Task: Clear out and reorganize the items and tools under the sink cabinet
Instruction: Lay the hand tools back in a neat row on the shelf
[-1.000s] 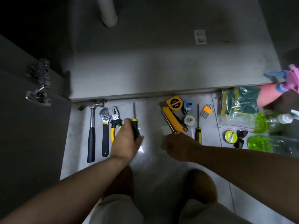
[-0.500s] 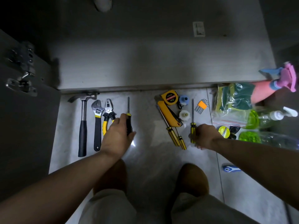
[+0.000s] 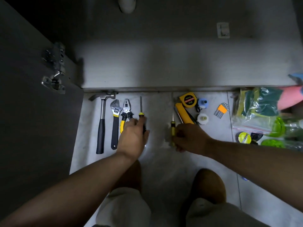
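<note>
The right hand point(image 3: 190, 138) is curled round the handle of the yellow screwdriver point(image 3: 172, 128), shaft pointing at the cabinet floor point(image 3: 164, 71); whether it is lifted off the tiled floor point(image 3: 157, 108) I cannot tell. The left hand point(image 3: 132, 135) has its fingers curled over the black-handled screwdriver point(image 3: 140, 108), which ends a neat row with the pliers point(image 3: 126, 112), wrench point(image 3: 115, 122) and hammer point(image 3: 102, 125), all close under the cabinet's front edge. Both screwdrivers look light, stiff and apt to roll, so the handle is the safe hold, tip kept away. Bare tile between the two hands gives room to set the yellow one down parallel. The utility knife point(image 3: 182, 112) and tape measure point(image 3: 188, 99) crowd the right side, so moving leftward seems easier.
</note>
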